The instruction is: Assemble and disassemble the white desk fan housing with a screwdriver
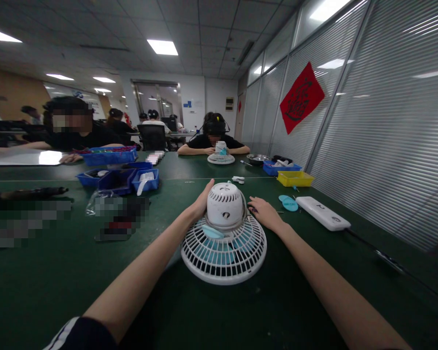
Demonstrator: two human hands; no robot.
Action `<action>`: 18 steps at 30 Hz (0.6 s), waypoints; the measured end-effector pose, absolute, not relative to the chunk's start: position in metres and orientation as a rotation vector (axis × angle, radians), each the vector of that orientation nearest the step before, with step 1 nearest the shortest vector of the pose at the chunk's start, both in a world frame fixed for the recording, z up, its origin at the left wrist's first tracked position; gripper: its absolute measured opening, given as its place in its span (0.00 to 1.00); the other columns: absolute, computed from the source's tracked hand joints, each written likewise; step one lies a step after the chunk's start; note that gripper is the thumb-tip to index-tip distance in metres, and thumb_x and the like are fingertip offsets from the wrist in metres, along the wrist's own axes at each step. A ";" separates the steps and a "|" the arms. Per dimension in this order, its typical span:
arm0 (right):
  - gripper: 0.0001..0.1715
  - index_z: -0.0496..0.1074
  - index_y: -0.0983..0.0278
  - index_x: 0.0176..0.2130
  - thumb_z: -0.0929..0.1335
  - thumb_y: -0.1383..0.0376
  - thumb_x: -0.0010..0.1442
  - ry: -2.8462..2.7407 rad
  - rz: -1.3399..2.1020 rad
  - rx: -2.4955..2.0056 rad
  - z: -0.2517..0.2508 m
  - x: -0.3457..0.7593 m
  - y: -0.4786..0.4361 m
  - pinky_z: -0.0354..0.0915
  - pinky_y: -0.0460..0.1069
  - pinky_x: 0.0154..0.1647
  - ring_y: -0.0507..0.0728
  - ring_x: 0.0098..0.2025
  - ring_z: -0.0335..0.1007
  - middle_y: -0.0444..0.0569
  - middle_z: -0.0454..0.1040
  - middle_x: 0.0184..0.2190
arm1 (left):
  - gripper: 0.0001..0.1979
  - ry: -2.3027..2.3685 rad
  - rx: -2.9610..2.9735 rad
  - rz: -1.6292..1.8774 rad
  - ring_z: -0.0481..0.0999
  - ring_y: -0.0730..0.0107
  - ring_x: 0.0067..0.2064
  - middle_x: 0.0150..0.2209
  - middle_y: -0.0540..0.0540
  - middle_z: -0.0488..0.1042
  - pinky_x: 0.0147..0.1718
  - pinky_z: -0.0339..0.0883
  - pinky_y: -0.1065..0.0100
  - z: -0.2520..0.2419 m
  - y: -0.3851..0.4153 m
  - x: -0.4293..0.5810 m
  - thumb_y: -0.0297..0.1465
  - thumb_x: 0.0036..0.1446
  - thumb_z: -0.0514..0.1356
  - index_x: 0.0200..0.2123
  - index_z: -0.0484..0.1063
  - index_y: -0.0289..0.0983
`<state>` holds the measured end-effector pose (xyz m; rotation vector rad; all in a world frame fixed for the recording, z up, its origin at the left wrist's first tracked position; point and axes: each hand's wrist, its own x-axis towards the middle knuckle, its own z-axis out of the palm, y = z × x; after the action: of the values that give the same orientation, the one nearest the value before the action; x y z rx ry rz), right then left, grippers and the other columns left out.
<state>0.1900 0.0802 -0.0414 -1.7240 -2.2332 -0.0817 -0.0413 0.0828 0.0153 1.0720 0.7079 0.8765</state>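
A white desk fan head [224,206] lies face down on the green table, its round motor housing up and its slatted cage below. Pale blue blades show through the slats, and a light blue piece sits at the front of the housing. My left hand [203,200] cups the left side of the housing, thumb up; its other fingers are mostly hidden. At the right, my right hand [264,212] is beside the cage and housing, fingers apart and slightly bent, with nothing visible in it. A cable loops around the housing's base.
To the right are light blue discs [289,203], a white fan base [323,213] with a black cable, and a yellow tray [295,179]. Blue bins [117,181] stand at left. Across the table, a person [215,138] leans behind another fan [221,154].
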 end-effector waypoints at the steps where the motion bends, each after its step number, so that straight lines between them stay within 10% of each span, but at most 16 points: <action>1: 0.19 0.73 0.69 0.50 0.61 0.69 0.63 -2.239 -0.081 -1.739 -0.040 0.189 0.079 0.59 0.57 0.58 0.63 0.59 0.63 0.60 0.68 0.57 | 0.30 0.724 1.067 0.880 0.77 0.55 0.47 0.35 0.42 0.81 0.56 0.58 0.60 0.015 0.083 -0.041 0.50 0.62 0.43 0.35 0.77 0.34; 18: 0.19 0.71 0.68 0.50 0.59 0.72 0.62 -2.295 -0.132 -1.868 -0.029 0.179 0.072 0.61 0.53 0.50 0.61 0.53 0.67 0.57 0.73 0.52 | 0.31 0.757 1.060 0.879 0.77 0.55 0.47 0.39 0.42 0.81 0.56 0.58 0.60 0.014 0.085 -0.041 0.49 0.63 0.42 0.41 0.75 0.32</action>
<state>0.1795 0.0718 -0.0295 -1.8680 -2.2948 -0.1323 -0.0410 0.0846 0.0141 1.0602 0.7571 0.8795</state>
